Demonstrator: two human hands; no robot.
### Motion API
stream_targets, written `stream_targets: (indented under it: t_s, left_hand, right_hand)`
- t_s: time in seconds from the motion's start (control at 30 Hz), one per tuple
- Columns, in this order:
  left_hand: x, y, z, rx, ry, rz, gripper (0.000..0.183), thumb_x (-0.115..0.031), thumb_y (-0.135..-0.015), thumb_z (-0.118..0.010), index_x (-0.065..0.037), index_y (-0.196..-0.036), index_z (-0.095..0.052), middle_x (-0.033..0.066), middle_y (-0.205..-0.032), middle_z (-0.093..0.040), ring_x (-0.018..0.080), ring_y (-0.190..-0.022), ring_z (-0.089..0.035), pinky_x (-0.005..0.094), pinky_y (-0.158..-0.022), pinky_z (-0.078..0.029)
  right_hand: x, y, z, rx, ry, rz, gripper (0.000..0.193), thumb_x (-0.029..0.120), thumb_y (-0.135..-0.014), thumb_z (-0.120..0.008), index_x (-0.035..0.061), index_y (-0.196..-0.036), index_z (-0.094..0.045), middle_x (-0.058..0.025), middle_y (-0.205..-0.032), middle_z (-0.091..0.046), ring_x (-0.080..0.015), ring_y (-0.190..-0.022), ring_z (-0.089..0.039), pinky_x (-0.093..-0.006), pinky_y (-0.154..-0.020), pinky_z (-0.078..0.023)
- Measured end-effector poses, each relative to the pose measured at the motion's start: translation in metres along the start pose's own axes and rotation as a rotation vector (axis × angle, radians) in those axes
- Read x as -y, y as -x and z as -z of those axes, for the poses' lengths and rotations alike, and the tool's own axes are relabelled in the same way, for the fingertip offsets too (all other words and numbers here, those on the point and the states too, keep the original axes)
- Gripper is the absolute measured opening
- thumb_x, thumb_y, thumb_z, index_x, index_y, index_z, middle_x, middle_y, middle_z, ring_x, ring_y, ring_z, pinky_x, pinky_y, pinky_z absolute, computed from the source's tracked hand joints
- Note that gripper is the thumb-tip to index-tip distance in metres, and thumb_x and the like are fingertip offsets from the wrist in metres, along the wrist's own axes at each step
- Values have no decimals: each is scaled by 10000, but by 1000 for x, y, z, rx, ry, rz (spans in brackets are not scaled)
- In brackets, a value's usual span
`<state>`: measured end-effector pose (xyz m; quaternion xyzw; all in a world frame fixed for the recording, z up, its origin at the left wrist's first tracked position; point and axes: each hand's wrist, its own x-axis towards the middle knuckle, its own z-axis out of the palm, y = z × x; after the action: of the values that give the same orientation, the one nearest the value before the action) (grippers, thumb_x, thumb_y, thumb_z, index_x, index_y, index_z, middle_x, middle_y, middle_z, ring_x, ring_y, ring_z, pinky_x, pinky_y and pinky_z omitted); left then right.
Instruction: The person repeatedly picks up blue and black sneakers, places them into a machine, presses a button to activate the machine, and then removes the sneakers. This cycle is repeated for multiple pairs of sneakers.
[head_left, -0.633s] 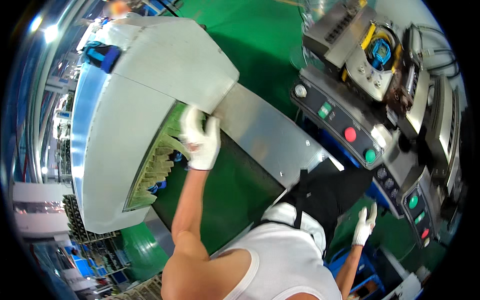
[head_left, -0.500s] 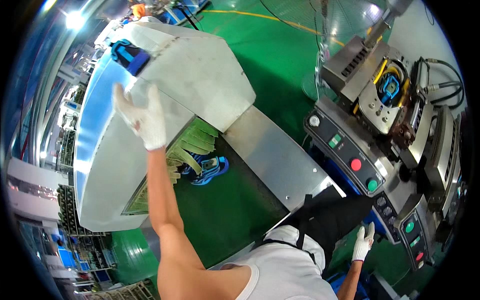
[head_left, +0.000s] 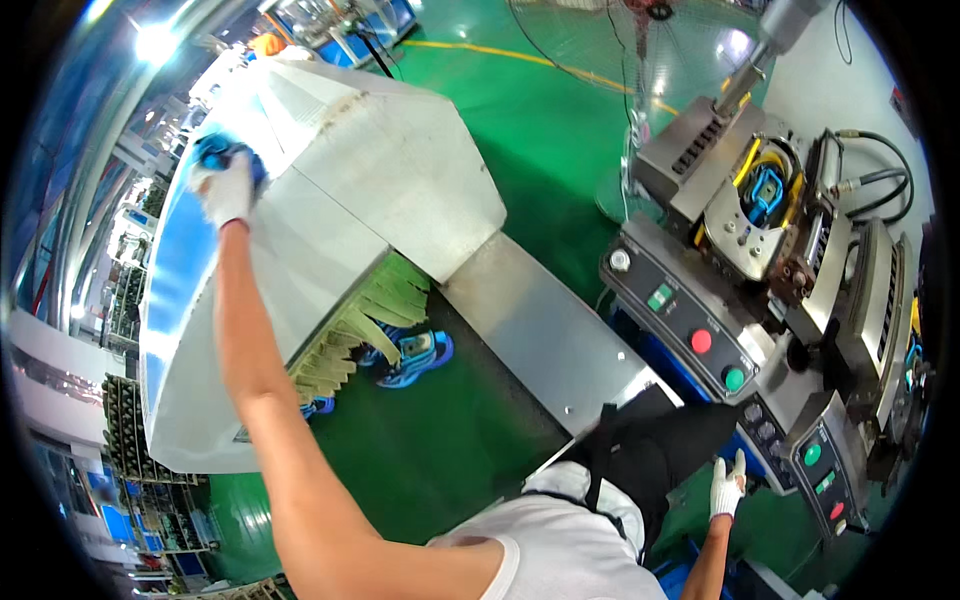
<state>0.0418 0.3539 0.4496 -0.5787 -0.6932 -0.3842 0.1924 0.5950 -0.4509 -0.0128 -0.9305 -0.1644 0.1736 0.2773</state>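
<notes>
My left hand point(head_left: 230, 192), in a white knit glove, reaches to the far left and is closed on a blue and black shoe point(head_left: 211, 150) lying on top of a grey metal hood point(head_left: 400, 150). The glove hides part of that shoe. My right hand point(head_left: 729, 488), also gloved, holds nothing. Its fingers are spread beside the lower end of a control panel point(head_left: 672, 312). Below the hood's green strip curtain point(head_left: 385, 310), another blue shoe point(head_left: 417, 358) sits at the opening, with more blue pieces partly hidden by the strips.
At right stands a press machine point(head_left: 765, 215) with a blue shoe part in its yellow-edged clamp. A flat metal ledge point(head_left: 535, 310) runs from the hood towards me. A large fan point(head_left: 640, 60) stands behind. Racks point(head_left: 150, 460) line the left side.
My left hand has moved farther out to the left and closed on the shoe on the hood. The shoe below the curtain has shifted slightly nearer me. My right hand stays near the panel.
</notes>
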Motion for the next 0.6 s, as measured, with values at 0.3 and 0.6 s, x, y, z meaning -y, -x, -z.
stream_targets:
  t_s: [0.3,0.6]
  left_hand:
    - [122,22,62,-319,-166,15,1248,-845,-771,-682,154,-1483,-453,303,-1483,-574,439,-1359,-574,434,-1181,-411]
    - [101,342,-36,835,167,-178,567,-421,-965,-755,-16,-1345,-643,223,-1304,-692,361,-1183,-681,447,-1016,-530]
  right_hand:
    - [-39,11,14,35,331,-79,647,370,-1029,-667,9,-1542,-509,-258,-1514,-577,-394,-1384,-571,-444,-1152,-448]
    - [1,45,24,58,291,-204,670,368,-1027,-667,29,-1573,-479,-230,-1536,-570,-384,-1388,-563,-438,-1149,-441]
